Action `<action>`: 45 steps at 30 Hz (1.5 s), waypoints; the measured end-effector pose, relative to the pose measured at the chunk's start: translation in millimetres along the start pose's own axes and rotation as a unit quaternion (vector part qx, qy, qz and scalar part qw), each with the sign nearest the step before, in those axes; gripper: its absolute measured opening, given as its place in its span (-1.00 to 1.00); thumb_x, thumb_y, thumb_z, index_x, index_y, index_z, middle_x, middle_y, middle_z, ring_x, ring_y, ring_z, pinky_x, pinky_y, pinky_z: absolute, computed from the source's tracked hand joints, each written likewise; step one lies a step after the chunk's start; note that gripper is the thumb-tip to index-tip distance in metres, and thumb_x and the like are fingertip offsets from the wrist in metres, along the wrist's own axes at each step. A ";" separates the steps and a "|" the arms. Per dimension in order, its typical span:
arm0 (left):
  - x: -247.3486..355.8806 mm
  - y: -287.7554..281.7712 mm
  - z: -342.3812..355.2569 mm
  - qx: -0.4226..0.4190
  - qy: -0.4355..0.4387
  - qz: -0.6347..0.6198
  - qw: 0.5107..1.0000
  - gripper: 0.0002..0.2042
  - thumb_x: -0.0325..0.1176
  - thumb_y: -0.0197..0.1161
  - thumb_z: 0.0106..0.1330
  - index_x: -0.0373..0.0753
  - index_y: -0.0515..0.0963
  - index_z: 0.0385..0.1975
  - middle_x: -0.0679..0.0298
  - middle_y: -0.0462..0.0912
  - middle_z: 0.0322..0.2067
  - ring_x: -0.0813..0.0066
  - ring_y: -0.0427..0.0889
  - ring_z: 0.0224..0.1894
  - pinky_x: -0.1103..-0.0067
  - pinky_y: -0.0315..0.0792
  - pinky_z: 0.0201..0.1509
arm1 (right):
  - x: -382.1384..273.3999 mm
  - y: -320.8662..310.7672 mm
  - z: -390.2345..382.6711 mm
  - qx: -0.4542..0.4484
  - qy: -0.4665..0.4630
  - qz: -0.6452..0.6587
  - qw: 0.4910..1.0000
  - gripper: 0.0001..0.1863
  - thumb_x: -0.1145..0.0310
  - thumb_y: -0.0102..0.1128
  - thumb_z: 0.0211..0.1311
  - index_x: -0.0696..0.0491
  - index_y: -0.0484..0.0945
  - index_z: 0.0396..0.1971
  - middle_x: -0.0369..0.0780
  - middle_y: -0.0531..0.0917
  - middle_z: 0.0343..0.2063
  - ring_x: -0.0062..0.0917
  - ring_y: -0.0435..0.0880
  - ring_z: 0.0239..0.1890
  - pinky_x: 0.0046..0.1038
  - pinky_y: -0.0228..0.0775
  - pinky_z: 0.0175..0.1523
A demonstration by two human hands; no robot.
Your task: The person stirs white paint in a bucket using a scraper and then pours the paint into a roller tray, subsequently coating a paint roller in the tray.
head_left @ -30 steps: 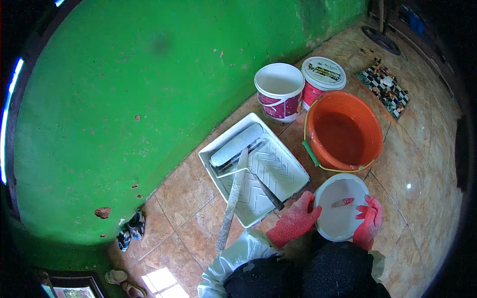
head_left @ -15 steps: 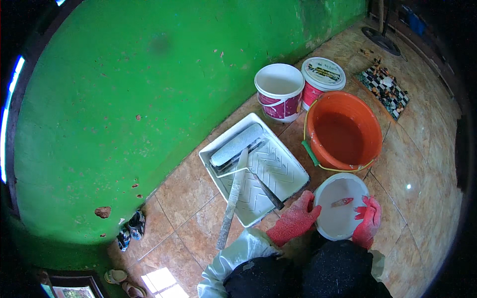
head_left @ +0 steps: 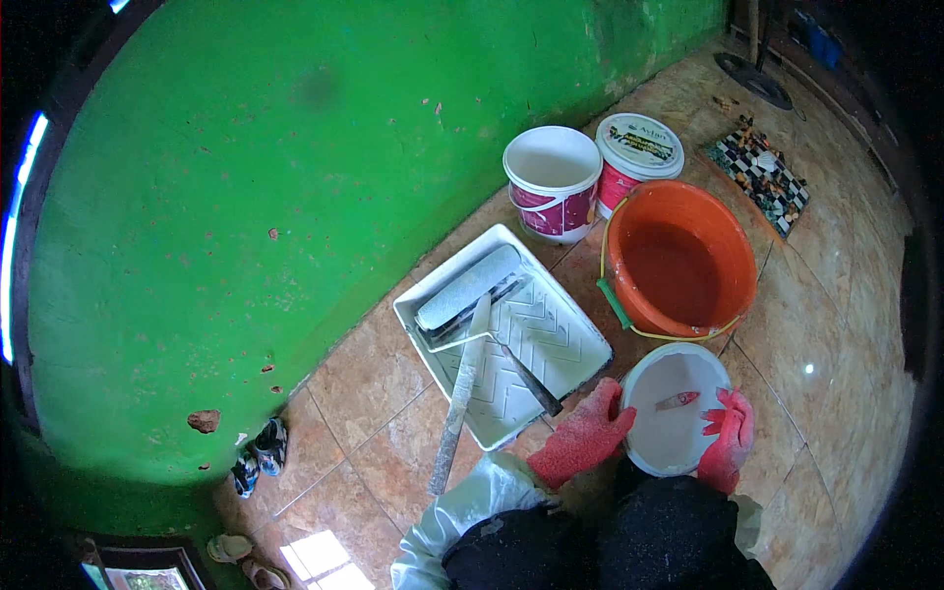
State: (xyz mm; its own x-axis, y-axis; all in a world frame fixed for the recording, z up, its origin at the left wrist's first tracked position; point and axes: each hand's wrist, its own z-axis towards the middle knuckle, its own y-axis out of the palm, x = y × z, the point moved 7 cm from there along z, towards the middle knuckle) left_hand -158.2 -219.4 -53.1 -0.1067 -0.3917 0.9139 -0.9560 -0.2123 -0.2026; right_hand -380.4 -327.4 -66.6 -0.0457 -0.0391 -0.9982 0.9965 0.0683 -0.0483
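Observation:
A round white plastic bucket (head_left: 661,444) stands right in front of my knees. My left hand (head_left: 584,435), in a red-pink glove, grips its left rim. On the opposite side my right hand (head_left: 728,441), gloved alike, has its fingers bent over the rim to the inside. In the bucket a small red and white elongated thing (head_left: 677,400) shows; what it is, I cannot tell. Left of the bucket lies a white paint tray (head_left: 580,346) with a ridged floor. A paint roller (head_left: 470,286) rests in it, along with a long pale stick (head_left: 457,418) reaching over the tray's near edge.
Beyond the white bucket stands an orange bucket (head_left: 629,231) of reddish-looking liquid. Behind are an open white and maroon pail (head_left: 557,211) and a lidded pail (head_left: 641,147). A chessboard (head_left: 762,177) with pieces lies far right. A green wall (head_left: 295,177) rises left; shoes (head_left: 265,447) sit beside it.

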 end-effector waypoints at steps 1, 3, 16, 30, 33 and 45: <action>0.9 0.6 0.0 -0.009 -0.014 -0.013 1.000 -0.70 -0.22 0.13 0.23 -0.31 0.34 -0.21 0.12 0.50 -0.45 0.40 0.52 -0.43 0.47 0.42 -0.36 | 0.1 0.0 0.0 0.002 0.003 0.003 1.000 -0.74 0.40 -0.21 0.30 0.11 0.38 -0.08 -0.15 0.55 -0.17 -0.56 0.53 -0.46 -0.57 0.33 -0.43; 0.4 1.9 1.1 -0.010 -0.010 -0.017 1.000 -0.71 -0.23 0.13 0.24 -0.32 0.34 -0.21 0.11 0.50 -0.45 0.40 0.53 -0.45 0.48 0.43 -0.39 | -1.5 -0.6 -0.5 0.006 0.008 0.009 1.000 -0.74 0.40 -0.21 0.30 0.11 0.38 -0.08 -0.15 0.56 -0.17 -0.56 0.53 -0.45 -0.57 0.33 -0.42; -5.4 0.5 2.1 0.008 0.007 0.011 1.000 -0.70 -0.22 0.14 0.23 -0.32 0.34 -0.21 0.10 0.51 -0.44 0.36 0.52 -0.43 0.46 0.42 -0.35 | -2.7 -1.8 -2.5 0.011 -0.019 -0.018 1.000 -0.73 0.51 -0.25 0.24 0.14 0.39 -0.11 -0.12 0.58 -0.17 -0.68 0.43 -0.60 -0.66 0.30 -0.51; -4.6 0.3 3.1 0.012 0.025 0.020 0.999 -0.70 -0.21 0.15 0.21 -0.32 0.35 -0.25 0.12 0.50 -0.47 0.38 0.50 -0.41 0.46 0.40 -0.36 | -5.4 -0.8 -1.9 0.021 -0.040 -0.019 0.999 -0.74 0.55 -0.26 0.25 0.17 0.37 -0.11 -0.07 0.56 -0.15 -0.62 0.48 -0.55 -0.61 0.37 -0.43; -3.8 -0.5 2.5 0.008 0.017 0.015 1.000 -0.71 -0.22 0.15 0.22 -0.33 0.35 -0.25 0.13 0.49 -0.48 0.39 0.50 -0.43 0.47 0.40 -0.39 | -9.6 2.8 -2.7 0.017 -0.025 -0.018 0.999 -0.72 0.53 -0.28 0.24 0.19 0.37 -0.11 -0.08 0.56 -0.16 -0.60 0.49 -0.55 -0.57 0.41 -0.37; 0.2 0.0 0.5 -0.004 -0.002 -0.004 1.000 -0.68 -0.21 0.14 0.23 -0.32 0.33 -0.19 0.13 0.51 -0.47 0.40 0.52 -0.44 0.48 0.42 -0.40 | 3.3 -5.1 0.5 0.017 -0.043 -0.011 0.999 -0.73 0.51 -0.27 0.26 0.19 0.35 -0.09 -0.04 0.55 -0.14 -0.60 0.50 -0.54 -0.57 0.41 -0.41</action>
State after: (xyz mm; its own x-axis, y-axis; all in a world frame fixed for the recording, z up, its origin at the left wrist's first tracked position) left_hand -158.1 -219.9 -53.1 -0.0976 -0.3943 0.9138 -0.9590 -0.2080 -0.1922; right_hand -385.6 -328.4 -69.7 -0.0634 -0.1259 -0.9900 0.9971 0.0329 -0.0681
